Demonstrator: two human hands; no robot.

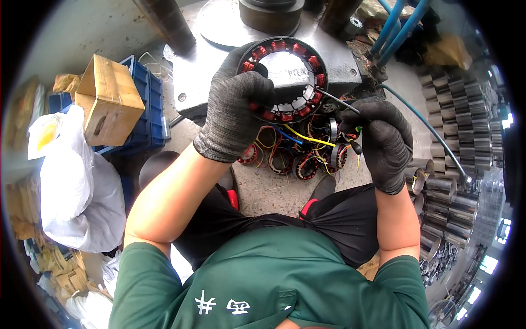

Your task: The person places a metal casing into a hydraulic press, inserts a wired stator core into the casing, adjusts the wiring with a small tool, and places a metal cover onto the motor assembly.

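Observation:
My left hand [233, 104], in a dark grey knit glove, grips a motor stator [314, 61] by its left side. This is a black ring with red copper windings all round its inside and bare metal pole faces. I hold it up, tilted so that its opening faces me. My right hand [386, 140], gloved too, is closed round a thin metal rod [342, 105]. The rod's tip reaches the ring's inner right side, by the windings. Its other end is hidden in my fingers. Below my hands lie several more stators [306, 166] with yellow, blue and red wires.
A steel press base [192, 82] with a round dark ram [271, 16] stands ahead. On the left are a cardboard box [118, 104], a blue crate [155, 98] and a white sack [82, 192]. Metal cylinders [463, 137] are stacked on the right, near a blue-green hose [424, 122].

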